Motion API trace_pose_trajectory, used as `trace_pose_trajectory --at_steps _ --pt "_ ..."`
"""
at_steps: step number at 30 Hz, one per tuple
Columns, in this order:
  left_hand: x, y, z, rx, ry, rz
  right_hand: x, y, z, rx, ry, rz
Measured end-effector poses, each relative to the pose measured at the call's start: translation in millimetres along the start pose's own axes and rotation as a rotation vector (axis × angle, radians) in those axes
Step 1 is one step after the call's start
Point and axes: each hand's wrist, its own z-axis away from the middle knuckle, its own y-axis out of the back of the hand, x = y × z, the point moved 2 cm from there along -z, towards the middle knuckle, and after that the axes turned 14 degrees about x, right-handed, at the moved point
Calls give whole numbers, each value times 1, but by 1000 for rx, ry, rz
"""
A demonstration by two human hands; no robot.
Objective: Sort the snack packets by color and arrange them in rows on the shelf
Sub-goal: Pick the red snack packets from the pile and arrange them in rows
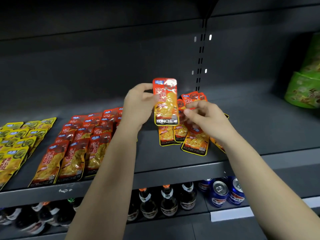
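A dark grey shelf (259, 132) carries rows of yellow packets (13, 144) and red packets (78, 144) left of the left hand (138, 104). This hand pinches an orange packet (166, 101) upright by its edge. A weak grip on slick foil could drop it onto the loose orange heap (194, 141) under the right hand (206, 116), scattering it. That hand's fingers curl together, perhaps nipping a packet; I cannot tell. Right of it, green bags (304, 90) are cut off.

Left hand (138, 103) gripping; right hand (206, 116) fingers (194, 105) half-curled.
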Motion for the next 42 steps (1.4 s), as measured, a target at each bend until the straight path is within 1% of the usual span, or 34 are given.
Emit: trace_pose_trajectory --at_steps 2,5,7,9,11,12,14,15,16,17,19,26,30,34,42 --pt "1 -7 8 -103 76 132 -4 -3 1 -29 -62 -171" --pt "0 -19 17 -237 105 190 -9 -6 2 -67 -92 -373" --pt "0 -25 21 -277 93 195 -9 -5 2 -45 -68 -384" --pt "-2 -27 19 -279 86 149 -6 -2 0 -8 -46 -349" --pt "-6 -24 16 -238 113 24 -2 1 -2 16 -46 -321" --pt "-10 -22 13 -212 100 -108 0 2 -3 23 -56 -321" --pt "-17 -18 10 -203 -9 -517 3 5 -5 36 -77 -336" --pt "-21 -17 10 -211 -46 -679 5 7 -7 42 -81 -337" --pt "-24 -18 11 -231 -44 -755 7 9 -8 47 -82 -333" --pt "-27 -19 12 -261 -11 -772 8 11 -9 48 -81 -328" --pt "-31 -22 12 -313 42 -768 11 14 -10 45 -77 -328" --pt "-28 -30 14 -365 67 -780 19 16 -11 45 -102 -362" --pt "-33 -34 9 -348 110 -759 23 17 -10 49 -111 -348" --pt "-35 -35 8 -286 120 -720 24 19 -8 72 -72 -301" --pt "-44 -35 5 -257 185 -512 23 19 -6 75 -46 -240"
